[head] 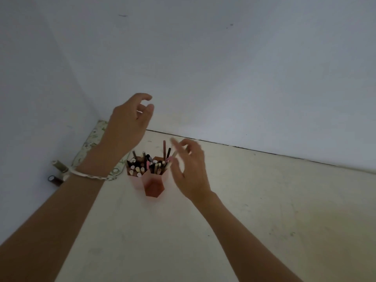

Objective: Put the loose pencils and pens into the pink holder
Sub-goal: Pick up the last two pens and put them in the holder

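I'm hovering my right hand point(191, 165), the nearer one, just right of the pink holder point(154, 187). Its blurred fingers are sitting loosely spread beside an upright pencil point(174, 155), and I cannot tell if they're gripping it. My left hand point(130, 121) is hanging above, loosely curled and empty.

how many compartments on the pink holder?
3: left cell, packed with pens; rear-right cell, also holding pens; front cell, no pens showing. Another cell may be hidden behind the pens.
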### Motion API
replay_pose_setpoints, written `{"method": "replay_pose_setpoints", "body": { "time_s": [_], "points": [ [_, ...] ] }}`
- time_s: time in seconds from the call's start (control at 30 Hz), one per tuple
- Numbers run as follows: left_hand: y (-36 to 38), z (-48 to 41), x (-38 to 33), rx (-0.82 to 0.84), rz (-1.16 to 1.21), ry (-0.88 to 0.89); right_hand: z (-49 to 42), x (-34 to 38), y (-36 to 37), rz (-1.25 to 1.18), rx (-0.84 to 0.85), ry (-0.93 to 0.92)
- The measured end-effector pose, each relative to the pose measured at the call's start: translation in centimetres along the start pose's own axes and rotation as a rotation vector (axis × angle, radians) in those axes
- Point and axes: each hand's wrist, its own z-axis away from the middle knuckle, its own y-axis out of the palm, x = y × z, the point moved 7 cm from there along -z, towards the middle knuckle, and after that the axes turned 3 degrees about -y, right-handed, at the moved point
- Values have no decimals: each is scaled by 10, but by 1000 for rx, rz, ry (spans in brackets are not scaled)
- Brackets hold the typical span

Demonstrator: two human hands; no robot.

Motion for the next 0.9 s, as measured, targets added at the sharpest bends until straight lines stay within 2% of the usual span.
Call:
{"method": "replay_pose_setpoints", "body": {
  "time_s": [0.07, 0.1, 0.13, 0.17, 0.23, 0.3, 0.33, 0.4, 0.5, 0.63, 0.73, 0.9],
  "points": [
    [-5, -2, 14, 43, 19, -61, 1, -10, -20, -85, -146, 119],
    [-6, -2, 24, 101, 5, -98, 3, -18, -26, -119, -160, 197],
    [-6, 1, 34, 195, -34, -138, 6, -24, -25, -141, -106, 287],
    [-2, 7, 45, 321, -92, -183, 12, -30, -17, -127, 18, 388],
    [11, 28, 64, 569, -256, -261, 37, -38, 16, -15, 392, 551],
    [25, 51, 77, 691, -383, -276, 65, -34, 48, 59, 669, 619],
    [32, 59, 82, 698, -408, -268, 74, -30, 62, 71, 740, 633],
    [41, 65, 88, 613, -417, -222, 82, -24, 84, 86, 779, 649],
    [41, 58, 98, 442, -382, -188, 74, -20, 103, 150, 705, 586],
    [35, 27, 117, 294, -355, -219, 39, -27, 118, 165, 610, 549],
    [36, -4, 123, 251, -332, -213, 5, -40, 132, 169, 601, 549],
    [47, -50, 121, 283, -388, -133, -29, -62, 149, 148, 579, 584]
  ]
}}
